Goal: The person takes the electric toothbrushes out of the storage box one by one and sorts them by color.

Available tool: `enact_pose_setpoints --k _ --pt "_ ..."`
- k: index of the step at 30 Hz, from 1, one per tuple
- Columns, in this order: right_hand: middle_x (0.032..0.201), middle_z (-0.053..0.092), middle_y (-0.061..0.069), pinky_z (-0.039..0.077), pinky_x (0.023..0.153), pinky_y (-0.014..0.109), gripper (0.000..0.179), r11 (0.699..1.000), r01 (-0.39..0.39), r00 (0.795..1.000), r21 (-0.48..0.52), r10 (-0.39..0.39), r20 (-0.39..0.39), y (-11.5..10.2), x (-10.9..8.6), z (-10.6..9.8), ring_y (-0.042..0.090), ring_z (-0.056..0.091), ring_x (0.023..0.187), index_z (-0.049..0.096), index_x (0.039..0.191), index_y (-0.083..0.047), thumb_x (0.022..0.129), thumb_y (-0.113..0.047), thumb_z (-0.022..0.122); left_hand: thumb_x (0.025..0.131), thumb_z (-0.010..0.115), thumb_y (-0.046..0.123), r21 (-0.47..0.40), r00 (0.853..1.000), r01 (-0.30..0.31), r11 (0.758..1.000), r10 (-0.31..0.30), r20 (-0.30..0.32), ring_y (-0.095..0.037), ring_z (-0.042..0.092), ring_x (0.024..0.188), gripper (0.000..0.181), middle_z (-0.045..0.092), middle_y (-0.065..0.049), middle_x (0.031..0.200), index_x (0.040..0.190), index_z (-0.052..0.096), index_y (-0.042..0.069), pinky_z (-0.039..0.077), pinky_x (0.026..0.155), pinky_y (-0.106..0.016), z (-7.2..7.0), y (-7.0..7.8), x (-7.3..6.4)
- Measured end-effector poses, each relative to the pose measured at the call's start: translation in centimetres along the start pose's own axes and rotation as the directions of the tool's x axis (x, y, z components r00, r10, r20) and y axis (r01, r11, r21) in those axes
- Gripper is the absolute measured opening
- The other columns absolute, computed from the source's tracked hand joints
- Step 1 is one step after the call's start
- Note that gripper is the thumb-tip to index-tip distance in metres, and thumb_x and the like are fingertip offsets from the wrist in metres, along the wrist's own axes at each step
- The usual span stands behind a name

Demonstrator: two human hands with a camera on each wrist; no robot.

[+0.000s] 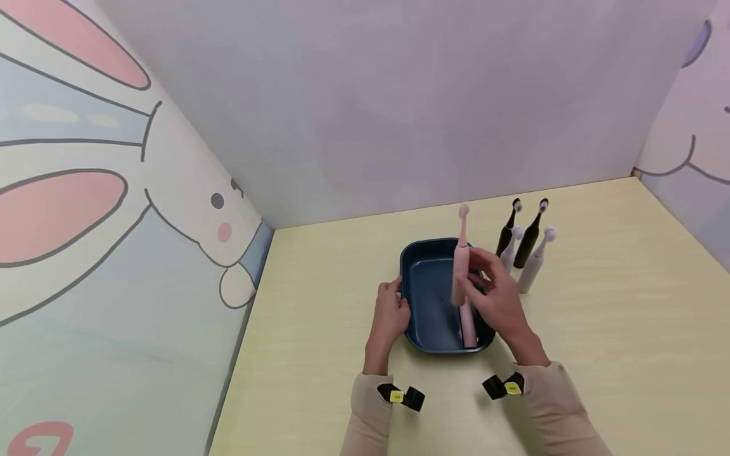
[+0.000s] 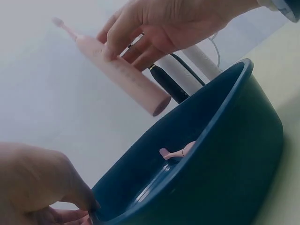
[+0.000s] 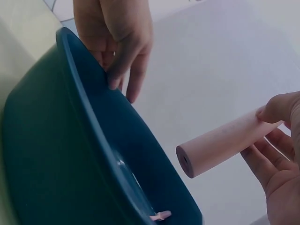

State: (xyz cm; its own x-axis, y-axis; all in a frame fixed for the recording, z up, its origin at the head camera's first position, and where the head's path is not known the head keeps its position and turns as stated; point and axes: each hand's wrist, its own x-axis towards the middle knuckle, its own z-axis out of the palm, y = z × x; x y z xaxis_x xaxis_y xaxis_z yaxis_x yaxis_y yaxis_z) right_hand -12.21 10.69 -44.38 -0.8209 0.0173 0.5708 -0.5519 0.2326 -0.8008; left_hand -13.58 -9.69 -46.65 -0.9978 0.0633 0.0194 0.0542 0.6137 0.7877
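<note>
A pink electric toothbrush [image 1: 461,269] is pinched between the thumb and fingers of my right hand [image 1: 500,296]. It is raised over the right part of a dark blue basin [image 1: 429,297], brush head up; its flat base shows in the right wrist view. My left hand [image 1: 390,315] grips the basin's left rim, the thumb [image 3: 123,65] over the edge. Inside the basin, along its right side, lies a second pink electric toothbrush [image 1: 468,329]. In the left wrist view its small head [image 2: 165,153] shows, while the near wall hides most of the handle.
Just right of the basin, two black electric toothbrushes [image 1: 529,244] and two white ones [image 1: 531,271] stand upright, partly behind my right hand. The pale wood table [image 1: 319,304] meets a plain wall at the back and a rabbit-painted wall [image 1: 188,190] on the left.
</note>
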Motion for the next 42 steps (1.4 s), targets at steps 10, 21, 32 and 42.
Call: enact_pose_setpoints --k 10,21,32,42 --pt "0.122 0.056 -0.005 0.048 0.087 0.014 0.064 0.999 0.039 0.998 -0.015 -0.039 -0.056 -0.8 0.0 -2.1 0.002 0.057 0.11 0.046 0.135 0.002 0.077 0.021 0.064 0.092 0.048 -0.003 0.01 1.0 0.004 1.0 -0.004 -0.004 -0.012 0.047 0.079 0.047 0.05 -0.015 0.117 0.139 0.046 -0.001 0.043 0.072 -0.027 0.0 -0.1 0.0" --pt "0.126 0.055 -0.007 0.047 0.087 0.013 0.066 0.997 0.026 0.994 -0.068 -0.033 -0.108 -0.8 -0.8 -4.2 0.003 0.058 0.106 0.047 0.133 0.004 0.072 0.024 0.065 0.093 0.047 -0.002 -0.002 1.0 0.007 1.0 -0.007 0.001 -0.013 0.047 0.08 0.047 0.05 -0.015 0.117 0.139 0.046 -0.001 0.043 0.072 -0.027 -0.2 0.2 -0.2" --pt "0.123 0.056 -0.005 0.048 0.087 0.015 0.069 0.998 0.028 0.988 -0.062 -0.037 -0.15 -0.1 -1.7 -5.1 0.007 0.058 0.11 0.047 0.133 0.008 0.069 0.029 0.063 0.093 0.047 -0.002 -0.001 1.0 0.009 1.0 -0.009 0.003 -0.013 0.046 0.08 0.047 0.05 -0.015 0.117 0.14 0.045 -0.001 0.042 0.071 -0.027 -0.2 0.0 -0.1" --pt "0.126 0.053 -0.009 0.046 0.087 0.012 0.07 0.993 0.014 0.988 -0.115 -0.031 -0.148 1.3 -2.9 -5.5 0.002 0.057 0.108 0.046 0.134 0.006 0.07 0.027 0.064 0.093 0.047 -0.002 -0.011 1.0 0.007 1.0 -0.007 0.009 -0.013 0.046 0.08 0.047 0.049 -0.016 0.118 0.14 0.045 -0.001 0.042 0.071 -0.026 -0.2 0.0 -0.2"
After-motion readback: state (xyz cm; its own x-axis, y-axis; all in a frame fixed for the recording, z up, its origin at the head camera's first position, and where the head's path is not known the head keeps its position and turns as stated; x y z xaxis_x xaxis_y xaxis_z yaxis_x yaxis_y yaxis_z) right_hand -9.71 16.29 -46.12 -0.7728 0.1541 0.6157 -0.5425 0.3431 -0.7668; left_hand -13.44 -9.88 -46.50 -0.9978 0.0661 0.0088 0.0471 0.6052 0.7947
